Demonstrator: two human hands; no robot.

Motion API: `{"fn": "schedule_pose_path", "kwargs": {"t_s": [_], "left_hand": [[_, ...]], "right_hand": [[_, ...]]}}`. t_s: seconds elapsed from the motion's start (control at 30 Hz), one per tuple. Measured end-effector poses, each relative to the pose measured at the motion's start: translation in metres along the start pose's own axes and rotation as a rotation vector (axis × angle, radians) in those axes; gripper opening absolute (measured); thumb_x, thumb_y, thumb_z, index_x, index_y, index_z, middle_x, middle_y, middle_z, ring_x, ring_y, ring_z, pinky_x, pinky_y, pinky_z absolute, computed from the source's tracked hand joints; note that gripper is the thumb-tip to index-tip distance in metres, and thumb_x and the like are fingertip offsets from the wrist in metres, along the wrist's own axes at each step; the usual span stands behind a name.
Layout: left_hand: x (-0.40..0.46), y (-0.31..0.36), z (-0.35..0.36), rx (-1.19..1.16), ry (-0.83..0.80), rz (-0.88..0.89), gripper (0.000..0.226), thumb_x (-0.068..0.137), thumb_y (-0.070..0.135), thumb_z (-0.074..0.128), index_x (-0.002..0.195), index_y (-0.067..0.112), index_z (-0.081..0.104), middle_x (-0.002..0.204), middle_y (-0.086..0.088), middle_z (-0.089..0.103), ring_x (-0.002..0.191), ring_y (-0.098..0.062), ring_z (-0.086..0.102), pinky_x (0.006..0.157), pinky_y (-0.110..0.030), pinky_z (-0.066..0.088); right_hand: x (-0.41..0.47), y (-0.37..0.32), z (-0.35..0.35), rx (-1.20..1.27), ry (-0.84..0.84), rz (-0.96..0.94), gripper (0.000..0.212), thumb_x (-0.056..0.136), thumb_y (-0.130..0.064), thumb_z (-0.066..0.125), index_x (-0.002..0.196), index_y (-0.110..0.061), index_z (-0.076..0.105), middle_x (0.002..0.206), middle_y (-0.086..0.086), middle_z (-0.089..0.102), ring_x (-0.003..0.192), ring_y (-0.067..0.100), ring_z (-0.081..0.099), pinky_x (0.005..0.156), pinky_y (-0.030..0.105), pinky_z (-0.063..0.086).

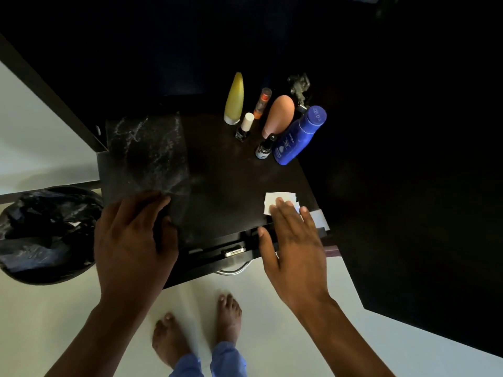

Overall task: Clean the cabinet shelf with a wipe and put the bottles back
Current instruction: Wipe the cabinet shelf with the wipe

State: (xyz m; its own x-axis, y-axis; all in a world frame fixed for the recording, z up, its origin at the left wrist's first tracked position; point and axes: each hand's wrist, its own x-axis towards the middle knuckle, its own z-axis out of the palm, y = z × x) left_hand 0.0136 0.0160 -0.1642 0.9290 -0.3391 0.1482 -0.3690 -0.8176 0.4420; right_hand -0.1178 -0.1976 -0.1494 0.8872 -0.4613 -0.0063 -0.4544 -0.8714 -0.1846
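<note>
White dust still streaks the left part of the dark cabinet shelf (217,170), so by my reading the wiping has barely begun: the right hand (294,235) lies flat and open on the white wipe (272,202) at the front right edge, while the left hand (133,238) curls around something dark I cannot identify. Six bottles, among them the blue Nivea bottle (296,137) and the yellow bottle (234,99), crowd the back right, and the cabinet's interior beyond is lost in shadow.
</note>
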Motion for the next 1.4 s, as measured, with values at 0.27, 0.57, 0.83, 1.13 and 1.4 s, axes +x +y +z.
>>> {"fn": "schedule_pose_path", "kwargs": {"t_s": [0.27, 0.57, 0.83, 1.13, 1.4], "left_hand": [[-0.009, -0.002, -0.006, -0.126, 0.041, -0.001, 0.057, 0.081, 0.005, 0.051, 0.135, 0.006, 0.068, 0.137, -0.012, 0.066, 0.129, -0.037, 0.053, 0.115, -0.043, 0.038], [-0.004, -0.019, -0.015, -0.235, 0.086, -0.081, 0.061, 0.079, 0.004, 0.049, 0.138, 0.006, 0.065, 0.144, -0.012, 0.062, 0.136, -0.033, 0.051, 0.116, -0.026, 0.028], [0.007, -0.039, -0.022, -0.268, 0.019, -0.06, 0.058, 0.084, 0.018, 0.041, 0.134, 0.013, 0.07, 0.142, -0.004, 0.064, 0.135, -0.027, 0.052, 0.114, -0.029, 0.033], [0.004, -0.062, -0.016, -0.655, 0.128, -0.073, 0.044, 0.093, 0.001, 0.049, 0.132, 0.005, 0.069, 0.14, -0.008, 0.064, 0.134, -0.024, 0.058, 0.11, -0.055, 0.048], [0.01, -0.054, -0.031, -0.839, 0.12, -0.307, 0.06, 0.108, 0.049, 0.027, 0.132, 0.014, 0.068, 0.127, -0.001, 0.07, 0.124, -0.016, 0.063, 0.107, -0.046, 0.052]], "right_hand": [[0.003, 0.002, 0.004, 0.054, 0.06, 0.139, 0.053, 0.107, -0.039, 0.042, 0.147, -0.007, 0.055, 0.156, 0.012, 0.052, 0.15, 0.024, 0.041, 0.13, 0.04, 0.018], [-0.043, -0.121, 0.031, 0.142, -0.092, -0.355, 0.053, 0.107, -0.035, 0.037, 0.153, -0.012, 0.049, 0.164, 0.007, 0.041, 0.158, 0.023, 0.026, 0.129, 0.048, 0.019], [-0.027, -0.105, 0.024, 0.153, -0.082, -0.345, 0.047, 0.106, -0.033, 0.045, 0.148, -0.016, 0.056, 0.162, 0.001, 0.046, 0.154, 0.015, 0.035, 0.128, 0.048, 0.019], [-0.028, -0.118, 0.032, 0.177, -0.083, -0.275, 0.05, 0.106, -0.032, 0.044, 0.152, -0.013, 0.051, 0.163, 0.005, 0.042, 0.156, 0.019, 0.031, 0.129, 0.048, 0.017], [-0.047, -0.17, 0.056, -0.009, -0.239, -0.581, 0.063, 0.108, -0.046, 0.024, 0.164, -0.015, 0.024, 0.172, 0.004, 0.02, 0.161, 0.022, 0.009, 0.13, 0.05, 0.015]]}}
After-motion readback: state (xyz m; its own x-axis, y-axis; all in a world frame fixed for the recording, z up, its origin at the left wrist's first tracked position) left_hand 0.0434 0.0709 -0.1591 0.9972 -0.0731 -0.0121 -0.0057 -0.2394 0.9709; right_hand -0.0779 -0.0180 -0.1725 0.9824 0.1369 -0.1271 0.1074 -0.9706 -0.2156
